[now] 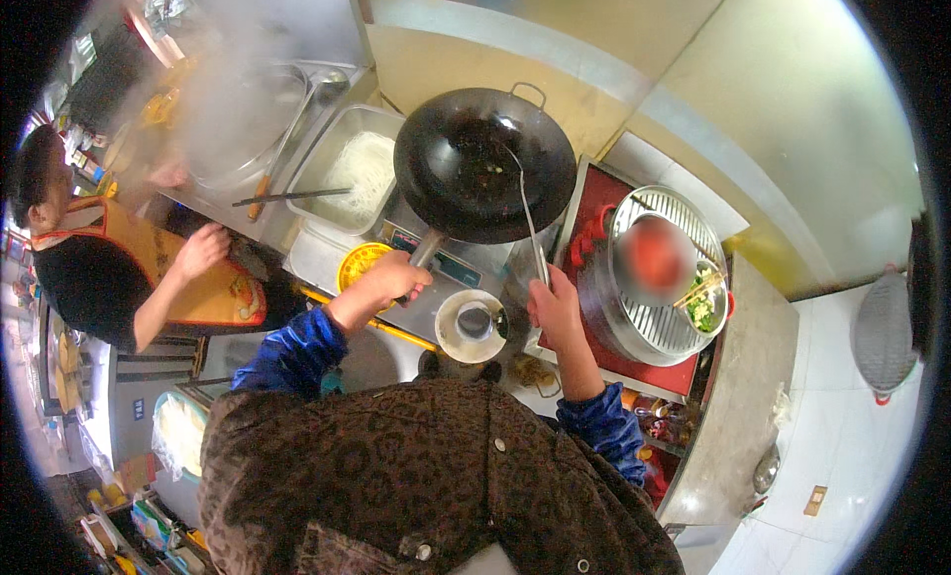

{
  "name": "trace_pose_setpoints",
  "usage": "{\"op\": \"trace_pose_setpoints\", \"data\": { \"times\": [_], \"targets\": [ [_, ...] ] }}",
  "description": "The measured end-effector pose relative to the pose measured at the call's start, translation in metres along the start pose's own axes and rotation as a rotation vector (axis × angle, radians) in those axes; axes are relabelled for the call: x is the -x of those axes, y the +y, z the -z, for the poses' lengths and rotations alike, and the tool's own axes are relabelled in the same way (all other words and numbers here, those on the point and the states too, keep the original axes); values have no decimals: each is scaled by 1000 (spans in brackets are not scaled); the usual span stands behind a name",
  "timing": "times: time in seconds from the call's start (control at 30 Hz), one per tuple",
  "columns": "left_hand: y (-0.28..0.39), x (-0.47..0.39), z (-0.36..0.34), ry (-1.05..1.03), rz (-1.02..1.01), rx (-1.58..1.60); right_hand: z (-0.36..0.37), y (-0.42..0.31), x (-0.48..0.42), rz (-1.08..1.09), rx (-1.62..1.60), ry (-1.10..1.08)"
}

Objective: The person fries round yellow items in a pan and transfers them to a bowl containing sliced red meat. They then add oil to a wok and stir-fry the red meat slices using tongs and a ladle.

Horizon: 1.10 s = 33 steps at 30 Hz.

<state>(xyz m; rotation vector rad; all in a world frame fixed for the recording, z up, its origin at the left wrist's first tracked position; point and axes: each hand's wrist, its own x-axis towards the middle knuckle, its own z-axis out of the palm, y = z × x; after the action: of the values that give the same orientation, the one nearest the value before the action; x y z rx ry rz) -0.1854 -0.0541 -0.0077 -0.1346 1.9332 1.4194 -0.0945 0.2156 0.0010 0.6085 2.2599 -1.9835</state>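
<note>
A large black wok [446, 159] sits before me on the stove top, with a few small bits of food and a dark sheen inside. My left hand [397, 276] grips its metal handle [427, 252]. In my right hand [557, 304] is the handle of a long metal ladle [529, 211], whose far end rests inside the wok. Below the wok stands a white bowl [453, 345] with a smaller metal cup [474, 321] in it. A yellow plastic basket [360, 263] lies just beyond my left wrist.
To the left are a steel tray [316, 185] of white noodles [364, 166], chopsticks [297, 196] and a steaming pot [252, 122]. A co-worker [96, 270] in an orange apron stands there. On the right, a slatted steamer pot [646, 337] holds a blurred red thing [657, 255] and a bowl of chopped greens [702, 307].
</note>
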Motion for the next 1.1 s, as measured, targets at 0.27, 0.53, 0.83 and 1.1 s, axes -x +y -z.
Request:
{"op": "trace_pose_setpoints", "data": {
  "times": [0.27,0.53,0.83,1.1],
  "targets": [
    [10,-9,-10,-9,29,89,9,2,-10,-93,-134,-66],
    [9,-11,5,-64,97,193,9,5,-22,-120,-175,-133],
    [-16,-5,-30,-125,26,631,3,-2,-18,-148,-125,-147],
    [-151,-84,-38,461,-132,-253,6,-11,-6,-203,-51,-126]
  ]
}}
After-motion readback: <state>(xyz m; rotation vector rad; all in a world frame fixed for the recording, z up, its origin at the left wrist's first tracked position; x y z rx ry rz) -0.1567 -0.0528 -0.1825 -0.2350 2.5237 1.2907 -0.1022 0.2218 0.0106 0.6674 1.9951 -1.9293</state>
